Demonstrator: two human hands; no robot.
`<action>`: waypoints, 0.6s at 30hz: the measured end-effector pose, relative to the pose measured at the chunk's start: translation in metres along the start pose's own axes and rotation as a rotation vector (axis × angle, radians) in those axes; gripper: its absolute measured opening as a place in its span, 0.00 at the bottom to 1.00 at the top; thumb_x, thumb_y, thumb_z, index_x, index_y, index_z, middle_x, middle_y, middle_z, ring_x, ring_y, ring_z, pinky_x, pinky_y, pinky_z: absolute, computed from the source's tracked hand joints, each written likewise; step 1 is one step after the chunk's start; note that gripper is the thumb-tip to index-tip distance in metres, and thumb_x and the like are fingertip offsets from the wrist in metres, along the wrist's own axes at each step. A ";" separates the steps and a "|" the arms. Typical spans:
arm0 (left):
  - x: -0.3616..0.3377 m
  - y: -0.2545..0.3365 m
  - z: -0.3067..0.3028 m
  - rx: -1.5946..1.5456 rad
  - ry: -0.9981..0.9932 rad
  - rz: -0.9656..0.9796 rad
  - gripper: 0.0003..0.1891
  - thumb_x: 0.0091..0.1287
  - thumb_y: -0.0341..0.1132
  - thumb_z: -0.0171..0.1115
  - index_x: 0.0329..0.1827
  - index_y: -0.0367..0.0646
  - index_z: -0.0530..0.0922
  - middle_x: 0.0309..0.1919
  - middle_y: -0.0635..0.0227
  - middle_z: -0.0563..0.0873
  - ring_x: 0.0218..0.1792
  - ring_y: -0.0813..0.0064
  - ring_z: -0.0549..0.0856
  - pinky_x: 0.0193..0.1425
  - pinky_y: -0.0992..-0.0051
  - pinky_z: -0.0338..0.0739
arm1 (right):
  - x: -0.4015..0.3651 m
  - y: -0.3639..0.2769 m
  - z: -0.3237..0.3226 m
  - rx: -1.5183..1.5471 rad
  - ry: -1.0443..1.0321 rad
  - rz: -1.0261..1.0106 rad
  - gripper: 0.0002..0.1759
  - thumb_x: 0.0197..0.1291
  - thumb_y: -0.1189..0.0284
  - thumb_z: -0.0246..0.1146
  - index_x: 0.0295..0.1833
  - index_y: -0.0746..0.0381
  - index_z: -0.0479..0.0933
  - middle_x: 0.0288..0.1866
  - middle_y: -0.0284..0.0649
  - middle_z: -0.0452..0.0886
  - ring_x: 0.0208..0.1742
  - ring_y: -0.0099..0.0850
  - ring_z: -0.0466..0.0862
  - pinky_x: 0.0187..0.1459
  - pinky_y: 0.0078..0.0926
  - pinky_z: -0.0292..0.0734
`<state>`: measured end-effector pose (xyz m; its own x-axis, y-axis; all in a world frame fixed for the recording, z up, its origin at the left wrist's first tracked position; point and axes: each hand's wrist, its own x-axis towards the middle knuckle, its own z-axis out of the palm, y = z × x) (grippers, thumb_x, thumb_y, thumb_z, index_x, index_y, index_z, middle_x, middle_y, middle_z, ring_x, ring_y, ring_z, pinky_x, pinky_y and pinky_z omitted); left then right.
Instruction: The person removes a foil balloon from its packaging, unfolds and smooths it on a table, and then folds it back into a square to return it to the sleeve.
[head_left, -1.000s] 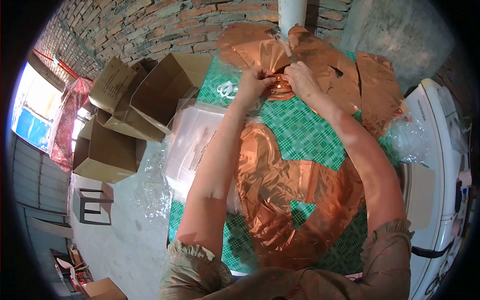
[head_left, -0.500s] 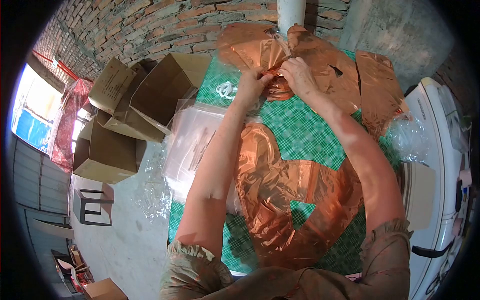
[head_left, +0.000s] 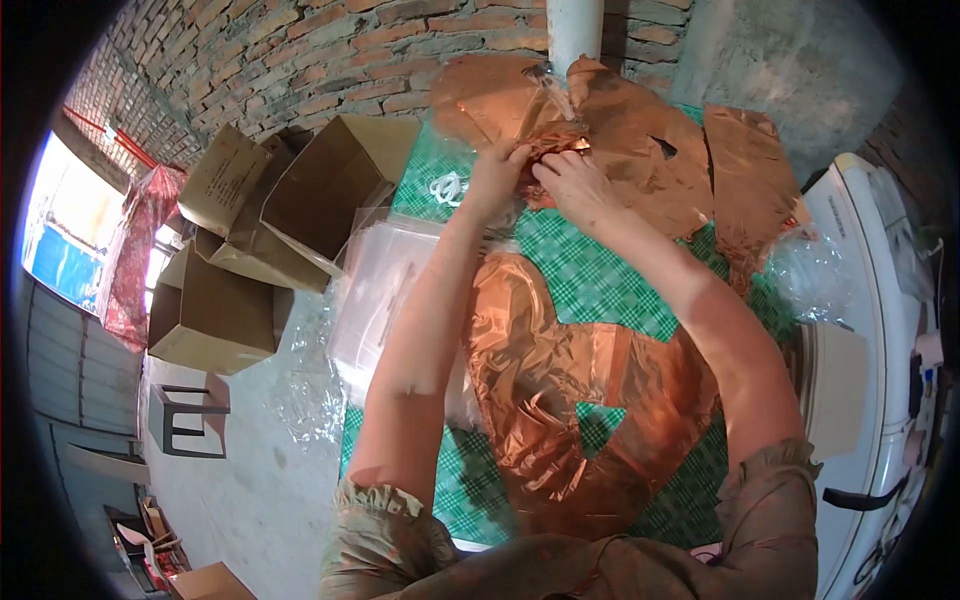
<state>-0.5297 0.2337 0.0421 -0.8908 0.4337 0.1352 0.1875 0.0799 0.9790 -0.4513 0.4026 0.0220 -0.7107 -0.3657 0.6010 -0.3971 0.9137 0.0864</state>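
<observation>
Head view: left hand [head_left: 497, 180] and right hand [head_left: 572, 190] pinch crumpled foil [head_left: 556, 140] at 12 o'clock.
Both grip it tight, just above the table's [head_left: 600, 270] far edge; a hard pull apart would likely tear the thin sheet.

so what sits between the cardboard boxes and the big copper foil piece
A stack of clear plastic bags at the table edge, seen in the head view.

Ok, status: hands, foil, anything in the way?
Both gripping: left hand and right hand on folded copper foil balloon. Larger flat foil balloon under forearms. Nothing blocking.
</observation>
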 end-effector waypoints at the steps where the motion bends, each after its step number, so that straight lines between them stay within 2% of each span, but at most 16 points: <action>1: 0.001 0.000 0.000 -0.123 -0.020 -0.054 0.15 0.79 0.41 0.63 0.49 0.34 0.86 0.34 0.68 0.89 0.36 0.78 0.87 0.42 0.73 0.81 | 0.001 -0.002 -0.002 -0.045 -0.048 0.012 0.17 0.63 0.69 0.63 0.57 0.58 0.80 0.57 0.37 0.80 0.60 0.40 0.78 0.60 0.41 0.75; 4: 0.021 0.008 -0.002 0.526 0.032 0.205 0.17 0.77 0.43 0.65 0.54 0.37 0.87 0.38 0.63 0.92 0.37 0.71 0.89 0.45 0.67 0.83 | 0.007 -0.006 -0.008 -0.128 -0.301 0.068 0.20 0.65 0.65 0.64 0.61 0.55 0.81 0.59 0.37 0.80 0.63 0.41 0.76 0.62 0.42 0.74; 7: 0.033 0.037 0.003 0.886 0.065 0.349 0.18 0.76 0.44 0.65 0.58 0.40 0.87 0.40 0.57 0.93 0.38 0.66 0.91 0.47 0.62 0.84 | 0.011 -0.010 -0.005 -0.091 -0.288 0.140 0.23 0.66 0.61 0.65 0.66 0.52 0.81 0.62 0.38 0.80 0.65 0.42 0.75 0.63 0.45 0.71; 10: 0.048 0.071 -0.001 0.931 0.192 0.459 0.17 0.77 0.43 0.65 0.57 0.40 0.88 0.38 0.60 0.93 0.37 0.68 0.91 0.45 0.62 0.87 | 0.012 -0.011 -0.003 -0.074 -0.270 0.169 0.30 0.62 0.57 0.71 0.70 0.49 0.77 0.64 0.39 0.79 0.64 0.43 0.75 0.67 0.47 0.70; 13: 0.070 0.097 -0.036 0.383 0.213 0.303 0.17 0.78 0.41 0.65 0.58 0.36 0.87 0.40 0.61 0.92 0.37 0.68 0.91 0.42 0.65 0.90 | 0.014 -0.012 -0.008 -0.058 -0.285 0.155 0.31 0.62 0.60 0.71 0.71 0.49 0.76 0.65 0.40 0.78 0.65 0.44 0.75 0.68 0.49 0.70; 16: 0.081 0.107 -0.081 -0.227 0.353 0.299 0.17 0.77 0.37 0.66 0.58 0.30 0.82 0.44 0.59 0.89 0.39 0.67 0.91 0.42 0.68 0.92 | 0.015 -0.014 -0.010 -0.049 -0.289 0.193 0.30 0.63 0.63 0.69 0.71 0.49 0.76 0.66 0.41 0.78 0.67 0.45 0.75 0.68 0.50 0.70; 17: 0.086 0.100 -0.109 -0.305 0.328 0.323 0.16 0.77 0.36 0.66 0.58 0.31 0.82 0.45 0.59 0.89 0.40 0.66 0.91 0.42 0.69 0.92 | 0.015 -0.015 -0.011 -0.048 -0.289 0.197 0.30 0.63 0.65 0.69 0.71 0.49 0.76 0.66 0.41 0.77 0.67 0.44 0.75 0.68 0.50 0.70; 18: 0.105 0.081 -0.142 -0.350 0.476 0.307 0.15 0.77 0.35 0.65 0.57 0.32 0.81 0.48 0.57 0.88 0.42 0.64 0.91 0.45 0.69 0.92 | 0.016 -0.016 -0.012 -0.047 -0.290 0.200 0.29 0.63 0.66 0.69 0.71 0.49 0.76 0.67 0.41 0.77 0.68 0.44 0.75 0.69 0.50 0.69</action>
<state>-0.6670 0.1589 0.1575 -0.9189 -0.0595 0.3901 0.3881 -0.3153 0.8660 -0.4489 0.3846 0.0398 -0.9097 -0.2073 0.3597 -0.2107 0.9771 0.0301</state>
